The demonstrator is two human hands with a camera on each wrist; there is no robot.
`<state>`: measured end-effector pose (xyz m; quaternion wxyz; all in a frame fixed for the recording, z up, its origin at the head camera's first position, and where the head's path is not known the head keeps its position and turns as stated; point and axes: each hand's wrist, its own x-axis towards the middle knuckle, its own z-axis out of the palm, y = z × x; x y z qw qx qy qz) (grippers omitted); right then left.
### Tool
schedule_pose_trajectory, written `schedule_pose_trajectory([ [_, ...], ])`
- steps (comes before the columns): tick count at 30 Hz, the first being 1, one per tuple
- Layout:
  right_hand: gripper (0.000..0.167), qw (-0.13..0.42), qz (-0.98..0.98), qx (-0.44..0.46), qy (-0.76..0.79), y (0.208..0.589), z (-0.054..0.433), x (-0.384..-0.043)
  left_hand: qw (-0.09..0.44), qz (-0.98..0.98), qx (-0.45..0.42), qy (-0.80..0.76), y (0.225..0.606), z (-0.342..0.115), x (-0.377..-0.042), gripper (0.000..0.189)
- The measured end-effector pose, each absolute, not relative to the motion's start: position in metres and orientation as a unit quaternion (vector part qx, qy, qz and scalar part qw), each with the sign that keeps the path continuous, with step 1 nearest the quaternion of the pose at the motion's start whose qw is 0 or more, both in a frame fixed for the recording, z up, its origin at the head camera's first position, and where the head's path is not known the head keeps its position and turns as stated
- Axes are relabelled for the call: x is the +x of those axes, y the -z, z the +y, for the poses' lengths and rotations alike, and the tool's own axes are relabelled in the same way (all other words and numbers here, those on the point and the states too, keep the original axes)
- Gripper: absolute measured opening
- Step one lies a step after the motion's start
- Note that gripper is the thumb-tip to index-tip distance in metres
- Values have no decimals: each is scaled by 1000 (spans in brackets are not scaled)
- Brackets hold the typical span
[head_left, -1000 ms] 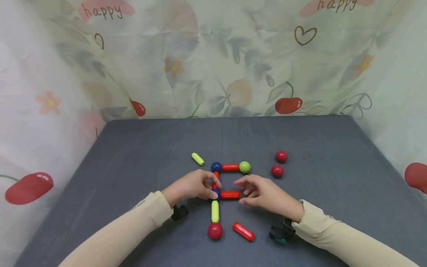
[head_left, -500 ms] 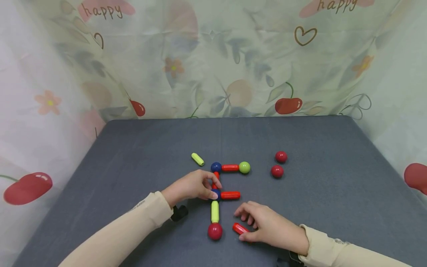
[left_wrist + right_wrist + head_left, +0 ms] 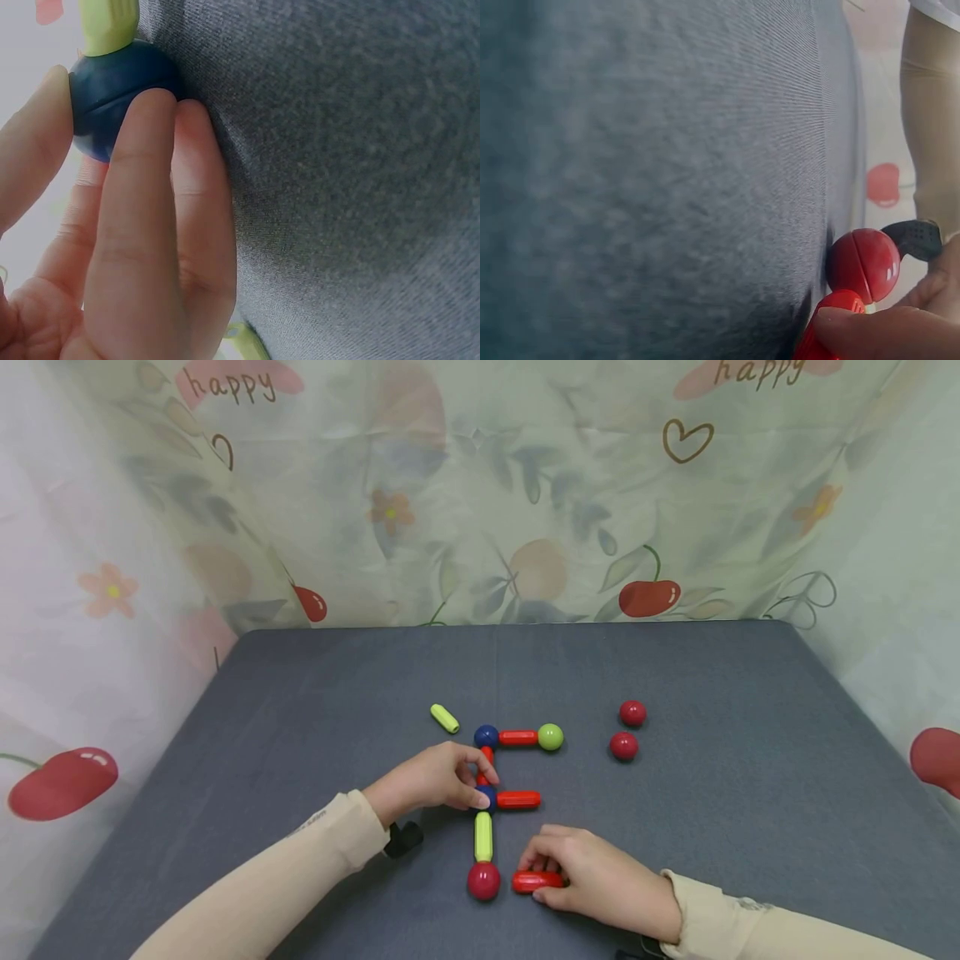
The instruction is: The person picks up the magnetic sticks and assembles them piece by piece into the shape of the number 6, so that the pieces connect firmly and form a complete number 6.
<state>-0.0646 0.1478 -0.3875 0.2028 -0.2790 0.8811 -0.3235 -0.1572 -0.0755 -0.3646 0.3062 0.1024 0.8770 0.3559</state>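
With thumb and fingers my left hand grips the lower blue ball of a joined figure. From that ball a red rod points right, and a yellow-green rod runs down to a dark red ball. Above, partly behind the left fingers, another red rod leads to the upper blue ball; a further red rod joins it to a green ball. My right hand pinches a loose red rod, lying crosswise just right of the dark red ball, a small gap between them.
A loose yellow-green rod lies beyond the left hand. Two loose red balls, one farther and one nearer, are on the right. Everything rests on a dark grey cloth-covered table, with a patterned curtain behind.
My right hand has left the red rod at the figure's middle, come nearer, and taken hold of the loose red rod, turning it crosswise. The left hand has stayed put.
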Motion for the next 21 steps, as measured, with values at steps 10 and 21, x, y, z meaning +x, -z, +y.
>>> schedule_pose_trajectory([
  [10, 20, 203, 883, -285, 313, 383, 137, -68, 309, 876, 101, -356, 363, -75, -157, 23],
  [21, 21, 215, 876, -277, 332, 387, 144, -68, 312, 875, 99, -357, 363, -75, -157, 24],
])
